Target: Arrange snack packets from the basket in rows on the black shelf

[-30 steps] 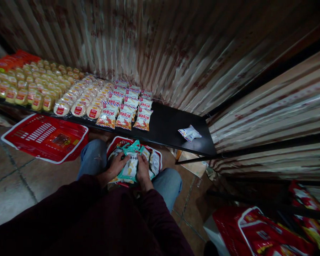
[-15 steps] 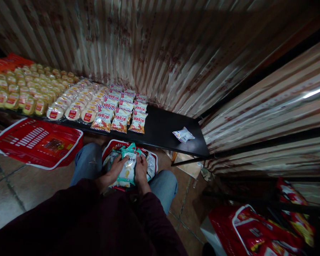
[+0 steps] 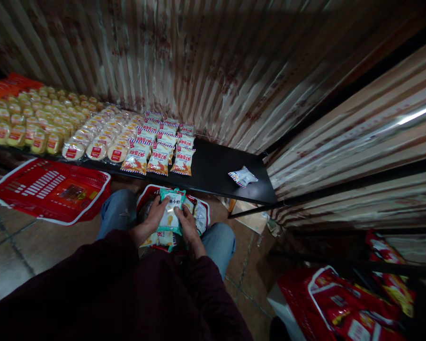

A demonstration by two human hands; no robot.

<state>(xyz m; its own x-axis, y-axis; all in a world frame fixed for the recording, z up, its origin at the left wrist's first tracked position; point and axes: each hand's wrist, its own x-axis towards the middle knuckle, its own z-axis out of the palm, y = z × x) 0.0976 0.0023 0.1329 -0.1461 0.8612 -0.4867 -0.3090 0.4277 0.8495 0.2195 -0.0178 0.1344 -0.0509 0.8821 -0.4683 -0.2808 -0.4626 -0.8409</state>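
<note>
A teal and white snack packet (image 3: 171, 215) is held between my two hands, above a red basket with a white rim (image 3: 208, 214). On its left edge is my left hand (image 3: 158, 213), thumb over the front. My right hand (image 3: 187, 222) grips the right side, its thumb also on the front. More packets lie in the basket below, partly hidden by my hands. Behind it, on the black shelf (image 3: 216, 166), red and white snack packets (image 3: 158, 158) stand in three rows, and one silvery packet (image 3: 243, 176) lies apart at the right.
Round wrapped cakes (image 3: 96, 150) and yellow wrapped cakes (image 3: 39, 141) fill the shelf's left part. A second red basket (image 3: 49, 189) sits on the floor at the left. Red packages (image 3: 341, 303) lie at the lower right. A black rack frame borders the right side.
Both hands have lifted the teal packet slightly up and away from the basket's contents. More of the packets underneath now shows. My right thumb has moved onto the packet's front.
</note>
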